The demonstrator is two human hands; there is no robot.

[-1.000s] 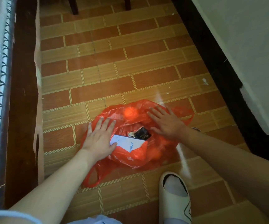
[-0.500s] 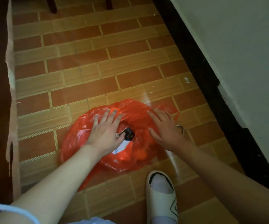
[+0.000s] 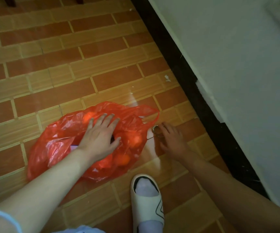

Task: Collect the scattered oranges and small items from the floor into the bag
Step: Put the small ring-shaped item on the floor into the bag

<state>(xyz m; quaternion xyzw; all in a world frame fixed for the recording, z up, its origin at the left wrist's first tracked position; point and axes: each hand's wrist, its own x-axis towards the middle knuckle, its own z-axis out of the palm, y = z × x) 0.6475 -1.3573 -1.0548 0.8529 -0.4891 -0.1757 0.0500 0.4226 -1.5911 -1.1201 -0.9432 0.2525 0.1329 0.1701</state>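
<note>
Now my right hand (image 3: 173, 140) has left the red bag (image 3: 55, 142), fingers curling onto the small metal chain (image 3: 156, 130) on the floor | left hand (image 3: 100, 138) flat on bag | oranges (image 3: 125, 159) inside | chain goes in next

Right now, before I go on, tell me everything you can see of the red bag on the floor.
The red bag is thin, translucent, crinkled plastic, lying slumped on the tiled floor. Several oranges show through it, and a white item's corner peeks out beside the wrist. One loop handle stretches toward the right. The left hand rests flat on top, fingers spread. The right hand is beside the bag, on the floor.
</note>
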